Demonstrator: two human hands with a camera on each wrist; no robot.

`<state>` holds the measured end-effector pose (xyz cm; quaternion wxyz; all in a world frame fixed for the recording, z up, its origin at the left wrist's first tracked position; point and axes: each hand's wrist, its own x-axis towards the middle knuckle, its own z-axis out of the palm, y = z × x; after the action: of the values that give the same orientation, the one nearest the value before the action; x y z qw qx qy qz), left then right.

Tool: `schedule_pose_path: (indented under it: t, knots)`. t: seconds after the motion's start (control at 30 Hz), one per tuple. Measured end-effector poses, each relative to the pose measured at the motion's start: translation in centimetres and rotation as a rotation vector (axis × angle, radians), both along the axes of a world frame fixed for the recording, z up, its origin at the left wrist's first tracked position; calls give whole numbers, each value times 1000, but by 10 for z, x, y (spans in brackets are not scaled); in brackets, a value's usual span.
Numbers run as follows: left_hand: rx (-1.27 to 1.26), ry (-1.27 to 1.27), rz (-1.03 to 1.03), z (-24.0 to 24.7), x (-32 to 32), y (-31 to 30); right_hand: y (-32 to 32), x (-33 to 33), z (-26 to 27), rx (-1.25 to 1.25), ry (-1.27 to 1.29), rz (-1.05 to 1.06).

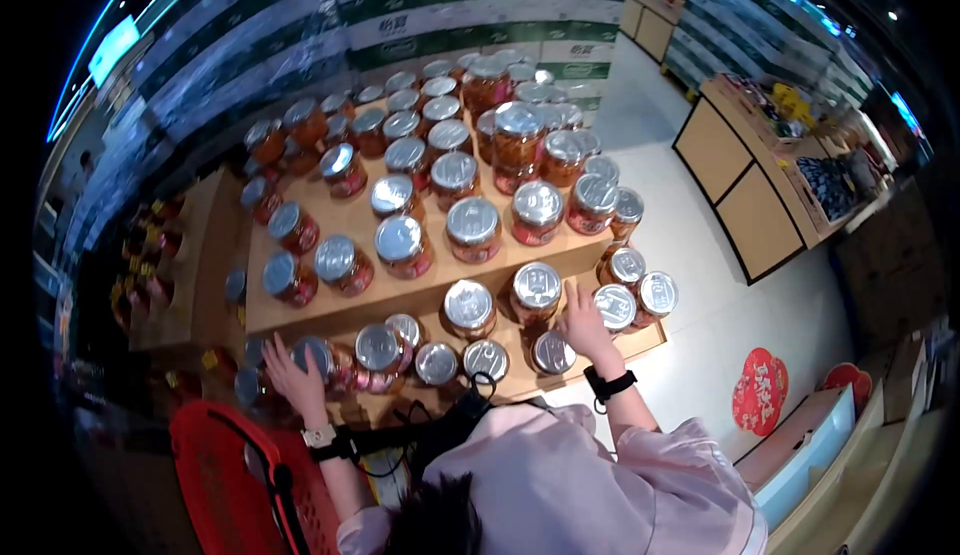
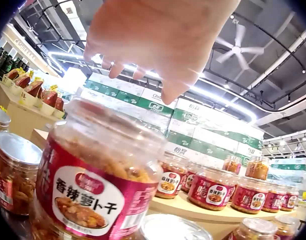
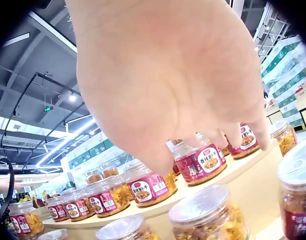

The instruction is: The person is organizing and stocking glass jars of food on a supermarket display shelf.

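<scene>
Clear jars of orange-brown pickles with silver lids and pink-red labels stand on a stepped wooden display. The left hand (image 1: 293, 377) reaches over the lower step, fingers spread, beside a jar (image 1: 312, 357) at its left end. Close up in the left wrist view, a labelled jar (image 2: 88, 190) stands below the palm, with a lower jar lid (image 2: 175, 229) beside it. At the right end of that step, the right hand (image 1: 588, 327) hovers between a front jar (image 1: 553, 353) and another jar (image 1: 614, 306). Nothing is held under its extended fingers, above a jar (image 3: 208, 212).
Several rows of jars cover the upper tier (image 1: 350, 300), some stacked two high. A red shopping basket (image 1: 205, 475) stands at the lower left. Wrapped green-and-white cartons (image 1: 430, 15) form a wall behind. Another wooden stand (image 1: 745, 195) is across the tiled floor (image 1: 690, 310).
</scene>
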<state>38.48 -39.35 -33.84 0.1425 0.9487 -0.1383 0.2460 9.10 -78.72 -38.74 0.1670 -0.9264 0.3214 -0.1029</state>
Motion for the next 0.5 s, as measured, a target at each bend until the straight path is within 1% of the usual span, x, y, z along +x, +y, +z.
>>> schedule_pose_path:
  t: [0.03,0.07,0.13,0.17,0.2,0.3,0.4,0.5]
  knots:
    - [30,17,31,-4,1,-2,4,5,-4,-54,-40,3]
    - [63,37,62,-9,2,-1,10,10,0,-93,-20,-14]
    - [-4,292,22,-40,11,11,23,22,7,-61,-17,-46]
    - [-92,288,9,-47,10,15,25,27,0,-46,-14,-58]
    - [-178,285,-2,-43,7,9,25,36,-3,-23,2,-106]
    - [-167,326,32,-34,4,1,21,60,-14,74,38,-234]
    - [-166,336,9,-39,7,5,5,86,-20,156,-45,-383]
    - [-173,326,6,-25,3,0,-4,111,-32,-51,-164,-568]
